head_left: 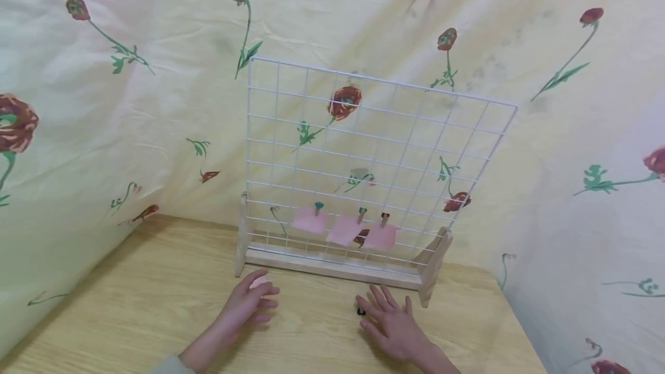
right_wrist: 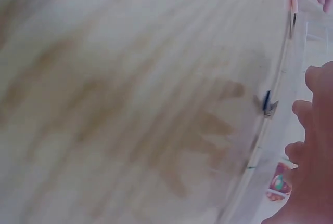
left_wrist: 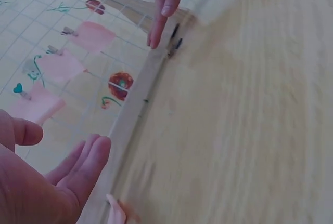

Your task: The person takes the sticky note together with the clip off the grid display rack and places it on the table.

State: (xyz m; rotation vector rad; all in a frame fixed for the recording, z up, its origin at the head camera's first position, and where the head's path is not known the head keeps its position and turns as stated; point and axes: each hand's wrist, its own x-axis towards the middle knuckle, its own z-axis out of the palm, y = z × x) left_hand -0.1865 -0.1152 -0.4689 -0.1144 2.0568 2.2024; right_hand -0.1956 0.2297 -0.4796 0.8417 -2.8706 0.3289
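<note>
My left hand (head_left: 248,305) hovers over the table left of centre with its fingers spread. Just beside it lies a pink slip of paper (left_wrist: 116,211), partly hidden behind the hand in the head view. My right hand (head_left: 396,328) is above the table in front of the stand, its fingers loosely extended. A small dark-topped clip (right_wrist: 268,104) lies on the table near its fingers. On the white wire grid (head_left: 410,137), three pink papers hang in a row, the middle one (head_left: 344,229) among them, each under a small wooden clothespin (head_left: 319,208) with a coloured heart.
The grid stands in a wooden base (head_left: 332,266) with upright feet at both ends, on a wood-grain table (head_left: 130,305). Flower-printed cloth (head_left: 156,103) surrounds the table at the back and sides.
</note>
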